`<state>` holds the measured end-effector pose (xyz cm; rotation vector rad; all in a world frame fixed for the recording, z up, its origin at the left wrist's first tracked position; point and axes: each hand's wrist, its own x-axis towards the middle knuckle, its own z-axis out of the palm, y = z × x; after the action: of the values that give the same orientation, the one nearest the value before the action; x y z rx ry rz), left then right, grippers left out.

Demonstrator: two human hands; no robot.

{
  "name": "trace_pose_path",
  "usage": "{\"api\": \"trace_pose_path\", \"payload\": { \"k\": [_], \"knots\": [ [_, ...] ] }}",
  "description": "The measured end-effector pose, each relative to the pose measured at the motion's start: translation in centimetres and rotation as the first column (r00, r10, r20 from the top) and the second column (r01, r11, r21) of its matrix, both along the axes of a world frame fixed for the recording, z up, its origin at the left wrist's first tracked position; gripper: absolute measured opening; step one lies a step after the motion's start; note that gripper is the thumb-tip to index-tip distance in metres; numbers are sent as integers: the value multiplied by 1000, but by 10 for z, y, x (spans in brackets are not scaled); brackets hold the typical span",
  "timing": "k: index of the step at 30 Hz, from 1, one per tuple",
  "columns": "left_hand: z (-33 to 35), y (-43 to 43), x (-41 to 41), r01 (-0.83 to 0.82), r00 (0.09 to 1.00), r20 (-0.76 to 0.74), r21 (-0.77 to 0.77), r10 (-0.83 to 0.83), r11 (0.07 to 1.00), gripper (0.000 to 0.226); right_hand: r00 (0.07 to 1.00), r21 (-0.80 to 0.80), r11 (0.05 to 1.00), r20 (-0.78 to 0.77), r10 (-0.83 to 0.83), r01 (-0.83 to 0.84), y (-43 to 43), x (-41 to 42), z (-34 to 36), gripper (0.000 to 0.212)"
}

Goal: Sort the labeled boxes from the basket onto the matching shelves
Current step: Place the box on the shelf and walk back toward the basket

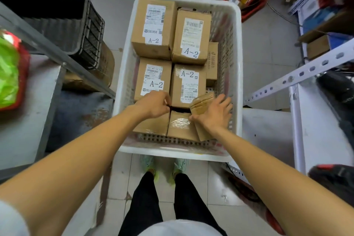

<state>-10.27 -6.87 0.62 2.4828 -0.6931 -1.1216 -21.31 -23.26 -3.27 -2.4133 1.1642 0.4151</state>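
A white plastic basket (pixel 236 67) stands on the floor in front of me, packed with several brown cardboard boxes. Most show white labels marked A-2, such as the far left box (pixel 153 27) and the near left one (pixel 153 79). At the basket's near end my left hand (pixel 153 104) curls its fingers over the far edge of an unlabeled box (pixel 153 124). My right hand (pixel 215 114) lies on a small tilted cardboard box (pixel 203 101) at the near right, thumb against a taped box (pixel 181 126). Whether either hand grips firmly is unclear.
A grey metal shelf (pixel 28 120) holding a green and red bag (pixel 9 71) is on my left, with a black crate (pixel 76 25) behind it. White slotted shelving (pixel 306 71) with goods stands on my right. My feet are just behind the basket.
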Motion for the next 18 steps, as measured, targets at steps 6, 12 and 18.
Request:
{"api": "trace_pose_path", "payload": {
  "k": [6,12,18],
  "knots": [
    [10,4,-1,3,999,37,30,-4,1000,25,991,65,996,124,54,-63,2,5,12,104],
    [49,12,13,2,974,222,126,-30,992,33,917,542,840,351,-187,-36,-14,39,62,67],
    [125,15,35,-60,890,455,69,22,996,31,735,771,628,485,-474,-104,-27,68,138,57]
  ]
}}
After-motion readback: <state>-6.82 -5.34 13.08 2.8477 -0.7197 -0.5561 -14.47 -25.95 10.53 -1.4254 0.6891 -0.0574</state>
